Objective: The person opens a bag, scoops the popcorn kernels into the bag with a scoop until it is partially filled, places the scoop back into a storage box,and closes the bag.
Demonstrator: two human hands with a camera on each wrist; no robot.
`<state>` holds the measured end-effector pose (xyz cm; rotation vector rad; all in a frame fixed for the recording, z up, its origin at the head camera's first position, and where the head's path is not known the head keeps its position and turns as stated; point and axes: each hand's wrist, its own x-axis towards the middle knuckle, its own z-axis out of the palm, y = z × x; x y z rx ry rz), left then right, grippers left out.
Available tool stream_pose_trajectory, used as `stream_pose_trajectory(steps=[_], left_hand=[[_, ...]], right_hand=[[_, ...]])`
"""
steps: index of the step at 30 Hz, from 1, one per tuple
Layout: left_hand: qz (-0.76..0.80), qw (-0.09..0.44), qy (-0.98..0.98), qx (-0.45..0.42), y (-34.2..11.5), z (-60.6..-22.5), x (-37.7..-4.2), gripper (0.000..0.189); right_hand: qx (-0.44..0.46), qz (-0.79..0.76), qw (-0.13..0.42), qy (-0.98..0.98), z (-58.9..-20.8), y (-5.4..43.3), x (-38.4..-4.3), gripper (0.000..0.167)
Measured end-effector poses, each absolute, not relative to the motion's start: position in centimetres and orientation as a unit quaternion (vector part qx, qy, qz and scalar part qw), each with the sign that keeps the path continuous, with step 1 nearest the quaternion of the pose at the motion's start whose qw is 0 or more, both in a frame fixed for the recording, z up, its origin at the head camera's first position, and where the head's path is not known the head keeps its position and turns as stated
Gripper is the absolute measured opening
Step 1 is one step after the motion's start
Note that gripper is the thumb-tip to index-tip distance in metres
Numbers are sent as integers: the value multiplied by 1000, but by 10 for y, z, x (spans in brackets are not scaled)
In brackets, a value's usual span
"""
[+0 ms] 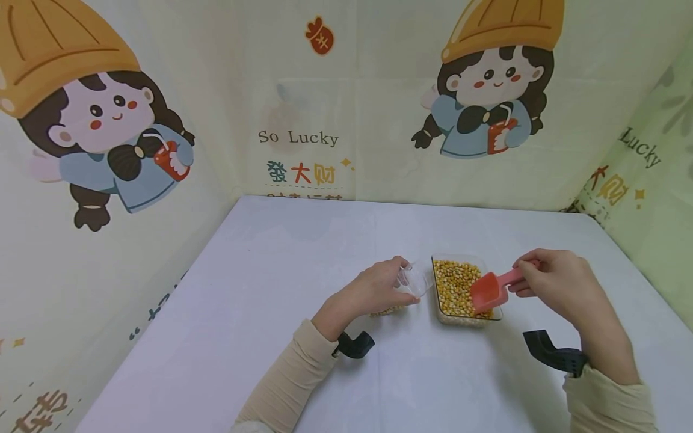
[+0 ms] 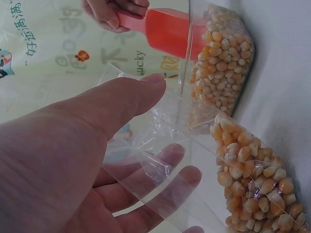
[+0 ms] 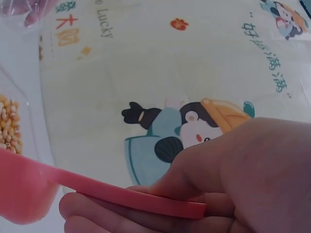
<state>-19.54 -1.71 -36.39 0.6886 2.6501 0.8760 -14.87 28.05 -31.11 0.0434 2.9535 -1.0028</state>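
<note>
My left hand (image 1: 376, 287) holds the mouth of a clear plastic bag (image 1: 418, 280), thumb on one side and fingers on the other, with the mouth spread. Corn kernels (image 2: 257, 189) fill the bag's lower part, which rests on the table. Just right of the bag stands a clear rectangular container (image 1: 460, 321) holding yellow corn kernels (image 1: 453, 282). My right hand (image 1: 560, 282) grips the handle of a red scoop (image 1: 489, 293) between thumb and fingers. The scoop's front edge dips into the container's corn; the right wrist view cuts off that end.
A white-covered table (image 1: 271, 288) lies under everything. Printed curtains (image 1: 379, 120) with cartoon figures hang behind it and at both sides. Each wrist wears a black strap, the right strap (image 1: 557, 358) near the table's right part.
</note>
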Motion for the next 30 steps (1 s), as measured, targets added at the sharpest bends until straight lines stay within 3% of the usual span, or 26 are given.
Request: stream_pose_trajectory(steps=[30], left_hand=[[298, 133, 914, 242, -17, -364, -195, 69]], right_hand=[[7, -455, 101, 885, -341, 301, -174, 52]])
